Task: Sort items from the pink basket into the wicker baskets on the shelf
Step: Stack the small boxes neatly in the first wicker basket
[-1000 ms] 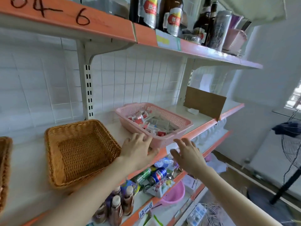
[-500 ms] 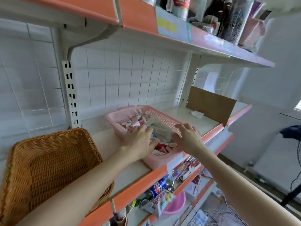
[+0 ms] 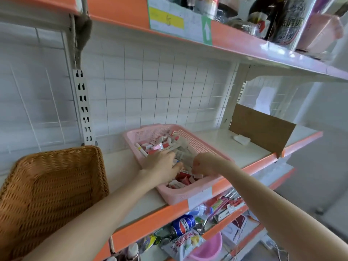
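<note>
You see the pink basket [image 3: 180, 196] in matt perforated plastic; left of it, rough woven wicker basket [image 3: 52, 185]; right, dull brown cardboard sheet [image 3: 261, 129].

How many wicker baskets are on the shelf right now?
1. The wicker basket sits at the left of the shelf, beside the pink basket. Others may lie outside the frame.

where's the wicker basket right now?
Head view, lower left: wicker basket on the shelf, left of the pink basket and apart from it, below the slotted upright.
</note>
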Demonstrator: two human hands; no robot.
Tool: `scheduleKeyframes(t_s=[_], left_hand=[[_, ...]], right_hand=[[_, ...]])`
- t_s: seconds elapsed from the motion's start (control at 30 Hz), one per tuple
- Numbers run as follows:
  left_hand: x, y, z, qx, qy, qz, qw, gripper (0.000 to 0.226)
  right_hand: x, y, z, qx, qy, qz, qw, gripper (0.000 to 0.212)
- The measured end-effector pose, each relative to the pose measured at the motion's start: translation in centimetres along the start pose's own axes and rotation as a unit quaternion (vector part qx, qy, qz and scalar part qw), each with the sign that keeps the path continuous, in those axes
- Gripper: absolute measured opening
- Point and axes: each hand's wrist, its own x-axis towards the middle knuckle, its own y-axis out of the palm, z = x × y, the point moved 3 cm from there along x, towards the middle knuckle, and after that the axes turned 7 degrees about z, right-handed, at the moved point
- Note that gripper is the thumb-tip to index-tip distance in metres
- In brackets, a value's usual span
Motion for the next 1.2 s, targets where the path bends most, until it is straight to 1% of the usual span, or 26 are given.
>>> scheduleKeyframes(t_s=[0.1, 0.27, 0.33, 0.37, 0.4, 0.43, 0.47, 0.5, 0.53, 0.57, 0.6, 0.67, 0.83, 0.93, 0.97, 1.1, 1.13, 1.2], left_hand=[[0.2, 0.3, 0.2, -0.016, -0.006, -0.01, 1.0, 0.04], [0.2, 0.5, 0.2, -0.019, -0.009, -0.014, 1.0, 0.043], [0.2, 0.5, 0.2, -0.022, -0.004, -0.015, 1.0, 0.043], [0.2, 0.4, 0.2, -0.025, -0.001, -0.018, 1.0, 0.043], [0.1, 0.3, 0.1, -0.03, 0.005, -0.022, 0.999, 0.043], [0.1, 0.3, 0.0, -0.038, 0.012, -0.028, 0.999, 0.043], [0.0, 0.2, -0.1, -0.045, 0.02, -0.037, 0.998, 0.046], [-0.1, 0.0, -0.2, -0.048, 0.03, -0.048, 0.997, 0.048], [-0.2, -0.1, -0.4, -0.044, 0.041, -0.06, 0.996, 0.05], [-0.3, -0.2, -0.5, -0.038, 0.051, -0.073, 0.995, 0.051], [-0.3, -0.2, -0.6, -0.032, 0.06, -0.084, 0.994, 0.052], [-0.4, -0.3, -0.7, -0.027, 0.072, -0.103, 0.992, 0.051], [-0.7, -0.3, -0.6, -0.066, 0.095, -0.146, 0.982, 0.039], [-0.8, -0.2, -0.3, -0.142, 0.098, -0.162, 0.972, 0.031], [-0.8, -0.2, -0.2, -0.169, 0.099, -0.162, 0.967, 0.028], [-0.6, -0.4, -0.2, -0.243, 0.111, -0.134, 0.954, 0.027], [-0.6, -0.5, -0.2, -0.257, 0.112, -0.128, 0.951, 0.028], [-0.4, -0.7, -0.2, -0.271, 0.11, -0.138, 0.946, 0.03]], right_hand=[[0.6, 0.5, 0.1, -0.002, -0.025, 0.046, 0.999, 0.026], [1.2, 0.2, -0.5, -0.011, -0.031, 0.044, 0.998, 0.032], [1.5, -0.2, -0.9, -0.015, -0.02, 0.011, 1.0, 0.032], [1.4, -0.6, -1.1, 0.001, -0.014, -0.017, 1.0, 0.03], [1.4, -1.0, -1.4, 0.04, -0.01, -0.044, 0.998, 0.027], [1.2, -1.3, -1.8, 0.11, -0.012, -0.066, 0.992, 0.025], [1.1, -1.5, -2.1, 0.21, -0.017, -0.078, 0.974, 0.023], [0.8, -1.6, -2.3, 0.319, -0.028, -0.078, 0.944, 0.022], [0.3, -1.6, -2.2, 0.416, -0.045, -0.07, 0.906, 0.02], [-0.1, -1.6, -2.0, 0.487, -0.062, -0.057, 0.87, 0.019], [-0.4, -1.5, -1.7, 0.531, -0.076, -0.043, 0.843, 0.019], [-0.7, -1.3, -1.0, 0.578, -0.102, -0.019, 0.809, 0.02], [-0.7, -1.0, -0.7, 0.627, -0.133, -0.022, 0.767, 0.02], [-0.9, -0.7, -0.6, 0.647, -0.193, -0.033, 0.737, 0.025], [-1.0, -0.6, -0.5, 0.642, -0.211, -0.042, 0.736, 0.028], [-1.5, -0.6, -0.2, 0.606, -0.255, -0.092, 0.748, 0.037], [-1.7, -0.6, -0.2, 0.605, -0.261, -0.103, 0.745, 0.038], [-1.9, -0.7, -0.2, 0.633, -0.253, -0.122, 0.722, 0.036]])
